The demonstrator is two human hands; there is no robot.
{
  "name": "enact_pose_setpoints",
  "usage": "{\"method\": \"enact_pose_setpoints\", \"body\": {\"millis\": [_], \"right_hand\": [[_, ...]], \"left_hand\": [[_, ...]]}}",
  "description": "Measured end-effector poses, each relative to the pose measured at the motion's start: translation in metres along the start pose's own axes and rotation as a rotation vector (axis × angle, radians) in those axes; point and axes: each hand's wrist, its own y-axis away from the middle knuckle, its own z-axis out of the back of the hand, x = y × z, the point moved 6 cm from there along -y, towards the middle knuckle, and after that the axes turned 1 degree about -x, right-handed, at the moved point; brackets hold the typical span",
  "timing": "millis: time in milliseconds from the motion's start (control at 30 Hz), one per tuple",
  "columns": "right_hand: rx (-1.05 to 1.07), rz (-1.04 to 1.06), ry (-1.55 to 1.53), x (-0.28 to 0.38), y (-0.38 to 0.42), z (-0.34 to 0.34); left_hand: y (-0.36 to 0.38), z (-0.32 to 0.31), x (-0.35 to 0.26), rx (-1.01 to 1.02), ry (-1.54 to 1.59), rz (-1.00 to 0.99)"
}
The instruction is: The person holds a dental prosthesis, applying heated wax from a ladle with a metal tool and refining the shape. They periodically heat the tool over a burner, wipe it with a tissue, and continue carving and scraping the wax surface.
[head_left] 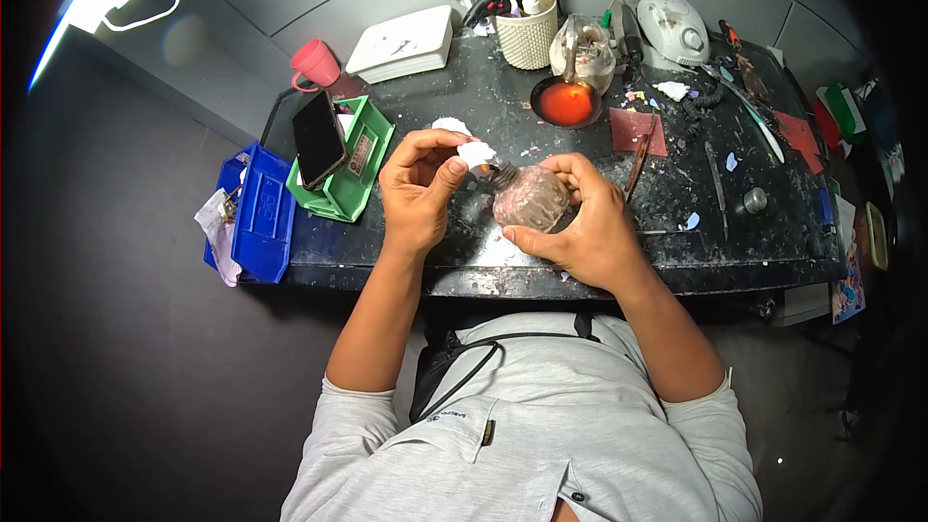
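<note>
My left hand [421, 184] pinches a small white piece [476, 155] between thumb and fingertips, above the dark workbench. Close beside it, my right hand [590, 227] is wrapped round a clear, ribbed glass vessel [531, 200] tilted toward the left. The vessel's dark metal neck [504, 174] points at the white piece; a small orange spot shows between them, and whether the piece touches the neck I cannot tell. Behind my left hand lies another white lump [450, 126], partly hidden.
A green bin [362, 174] holding a phone [319, 139] and a blue bin [263, 216] stand left. Behind are a pink cup [315, 65], white trays [401, 43] and a pan of red material [565, 103]. Tools, a metal cup [755, 200] and a white device [673, 27] lie right.
</note>
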Motion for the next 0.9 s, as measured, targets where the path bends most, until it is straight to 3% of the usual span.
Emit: {"method": "enact_pose_setpoints", "body": {"millis": [367, 433, 567, 700, 900], "right_hand": [[-0.005, 0.021, -0.039, 0.003, 0.0, 0.0], [-0.021, 0.026, 0.096, 0.002, 0.001, 0.001], [-0.042, 0.036, 0.168, 0.007, 0.002, 0.004], [-0.073, 0.115, 0.197, 0.005, 0.002, 0.005], [-0.07, 0.043, 0.221, -0.001, 0.002, 0.005]], "left_hand": [[0.0, 0.018, 0.01, -0.102, -0.105, 0.053], [-0.003, 0.026, 0.02, -0.229, 0.07, 0.179], [0.001, 0.038, 0.037, -0.235, 0.37, 0.407], [0.002, 0.043, 0.045, -0.227, 0.484, 0.469], [0.002, 0.044, 0.042, -0.196, 0.507, 0.424]]}}
